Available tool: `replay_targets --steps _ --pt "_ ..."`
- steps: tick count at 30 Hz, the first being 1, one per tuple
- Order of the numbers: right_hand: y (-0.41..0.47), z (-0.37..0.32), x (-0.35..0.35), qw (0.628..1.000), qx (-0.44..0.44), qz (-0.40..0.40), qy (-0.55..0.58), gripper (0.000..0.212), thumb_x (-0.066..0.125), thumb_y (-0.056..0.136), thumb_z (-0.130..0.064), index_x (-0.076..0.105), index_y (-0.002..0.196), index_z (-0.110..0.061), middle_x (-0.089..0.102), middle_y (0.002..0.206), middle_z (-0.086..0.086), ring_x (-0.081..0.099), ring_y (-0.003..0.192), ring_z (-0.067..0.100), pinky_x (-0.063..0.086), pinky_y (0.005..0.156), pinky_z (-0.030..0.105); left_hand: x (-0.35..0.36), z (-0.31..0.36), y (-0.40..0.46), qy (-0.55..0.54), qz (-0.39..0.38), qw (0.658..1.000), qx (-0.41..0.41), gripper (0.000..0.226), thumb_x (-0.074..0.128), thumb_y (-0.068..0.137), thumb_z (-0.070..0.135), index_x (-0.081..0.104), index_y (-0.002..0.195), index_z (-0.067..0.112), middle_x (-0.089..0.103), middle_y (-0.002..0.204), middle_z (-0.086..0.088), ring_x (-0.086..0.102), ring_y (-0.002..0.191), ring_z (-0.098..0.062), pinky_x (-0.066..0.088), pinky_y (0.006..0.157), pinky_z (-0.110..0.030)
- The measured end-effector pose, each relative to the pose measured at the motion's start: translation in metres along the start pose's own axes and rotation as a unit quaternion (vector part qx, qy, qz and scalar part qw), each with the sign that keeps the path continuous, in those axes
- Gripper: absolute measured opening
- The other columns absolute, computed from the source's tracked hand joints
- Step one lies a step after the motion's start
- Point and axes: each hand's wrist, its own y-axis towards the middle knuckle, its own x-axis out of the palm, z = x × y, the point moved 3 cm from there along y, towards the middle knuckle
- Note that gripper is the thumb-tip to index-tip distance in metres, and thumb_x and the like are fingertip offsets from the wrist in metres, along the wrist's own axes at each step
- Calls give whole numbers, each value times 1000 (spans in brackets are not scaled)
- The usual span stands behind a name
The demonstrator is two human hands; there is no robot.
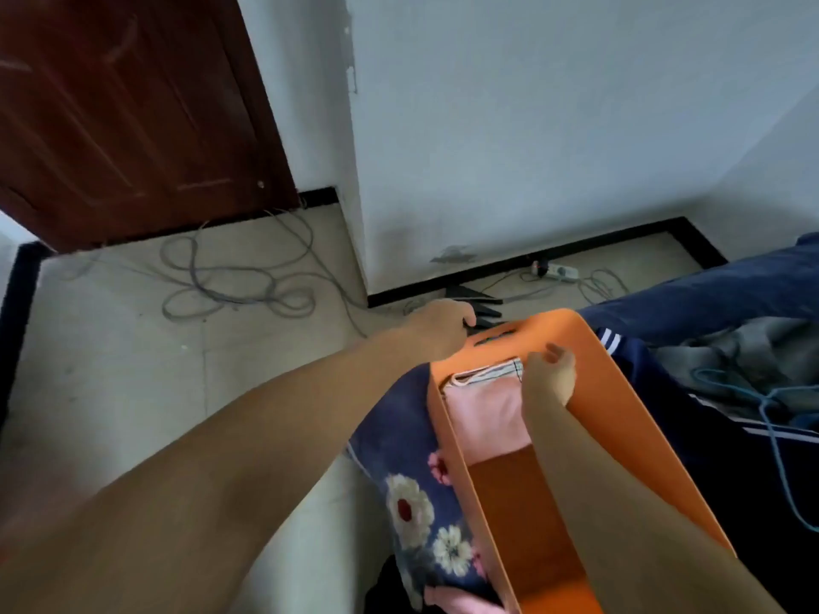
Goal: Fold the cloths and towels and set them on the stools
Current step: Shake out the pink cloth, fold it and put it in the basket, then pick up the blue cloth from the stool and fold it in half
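An orange bin [620, 418] stands in front of me, tilted a little. At its far end lie a pink folded cloth [483, 414] and a striped cloth [496, 372] behind it. My left hand [441, 327] is closed on something dark at the bin's far left corner, next to the handle slot; what it holds is hidden. My right hand [551, 374] reaches into the bin, its fingers curled by the far wall beside the striped cloth. A navy flowered cloth [407, 471] lies on the floor against the bin's left side. No stool is in view.
Grey cables [235, 277] coil on the tiled floor near a brown door [133, 117]. A power strip [554, 271] lies by the skirting. To the right are dark blue clothing with white stripes [691, 392], a grey garment and a blue cord [771, 418].
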Motion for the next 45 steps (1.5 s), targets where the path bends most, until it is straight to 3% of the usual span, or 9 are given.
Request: replay_targets --steps 2,4,8,16,23,28,38,42,45 --pt "-16 -40 17 991 -120 43 -50 37 49 89 -10 53 125 -10 51 125 17 53 110 31 44 95 38 -42 -22 -27 -15 50 998 -23 34 45 91 9 58 122 13 56 128 -11 53 117 -30 45 94 -35" --pt "-45 -83 54 966 -229 24 -116 39 50 88 -9 53 126 -7 48 127 18 48 117 34 38 98 37 -81 -49 -58 -22 95 995 -33 35 44 94 12 55 127 12 54 131 -12 53 117 -30 45 96 -37" --pt "-138 -149 139 870 -407 -76 -269 40 50 90 -17 49 130 -16 45 136 9 44 123 29 36 101 43 -143 -136 -150 59 192 972 -120 31 42 96 14 55 124 12 54 123 -12 53 111 -29 41 82 -33" --pt "-351 -161 335 688 -586 -206 -377 46 50 91 -24 44 136 -17 42 140 6 39 129 27 28 108 42 -185 -324 -382 102 258 910 -308 34 39 96 22 49 128 15 51 127 -10 45 119 -27 38 94 -39" --pt "-545 -110 485 591 -648 -272 -396 43 48 92 -25 46 134 -15 51 131 9 47 119 29 33 101 40 -160 -479 -597 80 231 859 -450 41 40 96 28 44 135 15 47 134 -10 41 128 -29 36 103 -43" --pt "-679 -49 595 526 -653 -364 -405 41 52 92 -24 49 132 -17 53 129 9 50 118 28 39 98 41 -121 -595 -748 5 223 795 -565 40 44 95 28 46 134 18 48 133 -9 42 126 -28 37 100 -41" --pt "-732 46 711 394 -633 -452 -490 39 50 93 -26 48 131 -17 52 130 5 48 121 23 38 98 38 14 -667 -814 -214 189 667 -688 38 45 94 30 50 129 16 50 130 -11 47 122 -29 41 96 -41" --pt "-719 88 749 309 -609 -487 -543 38 48 93 -26 46 131 -18 48 131 4 48 120 24 37 98 39 73 -676 -793 -344 228 567 -713 32 46 92 26 54 121 15 55 125 -12 53 116 -32 45 90 -40" --pt "-708 124 771 258 -576 -518 -577 40 48 92 -27 44 132 -20 45 132 4 50 117 26 41 92 36 116 -679 -768 -451 247 464 -722 30 44 92 21 56 117 10 59 124 -13 56 114 -32 45 88 -37"
